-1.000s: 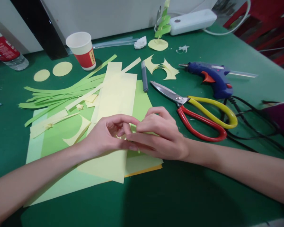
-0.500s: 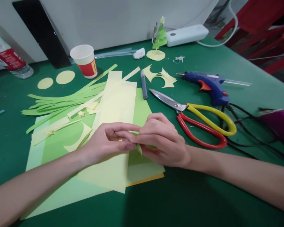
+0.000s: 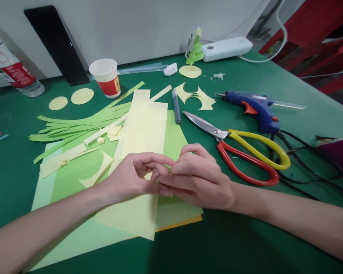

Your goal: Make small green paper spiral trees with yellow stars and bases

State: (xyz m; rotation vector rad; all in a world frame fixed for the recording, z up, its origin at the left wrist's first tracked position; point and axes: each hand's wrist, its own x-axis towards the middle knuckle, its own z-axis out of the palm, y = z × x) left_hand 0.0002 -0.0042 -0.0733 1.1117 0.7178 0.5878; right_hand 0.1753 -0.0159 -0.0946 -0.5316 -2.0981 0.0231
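Note:
My left hand (image 3: 133, 177) and my right hand (image 3: 198, 179) meet over a stack of pale yellow and light green paper sheets (image 3: 144, 131) on the green table. The fingertips of both pinch a small folded paper piece (image 3: 160, 176), pale yellow and green, mostly hidden between them. Green paper strips (image 3: 74, 123) fan out to the left of the sheets. A little paper tree on a yellow disc (image 3: 192, 62) stands at the back.
Scissors with red and yellow handles (image 3: 240, 148) lie right of my hands, beside a blue glue gun (image 3: 254, 106) and black cables. A grey pen (image 3: 176, 106), a paper cup (image 3: 106, 76), two yellow discs (image 3: 71, 99), a water bottle (image 3: 14, 72) and a white power strip (image 3: 225, 47) lie behind.
The view has tipped slightly, so everything sits lower in frame. My fingers have shifted on the small paper piece, with the green tip that stuck out below now tucked between them.

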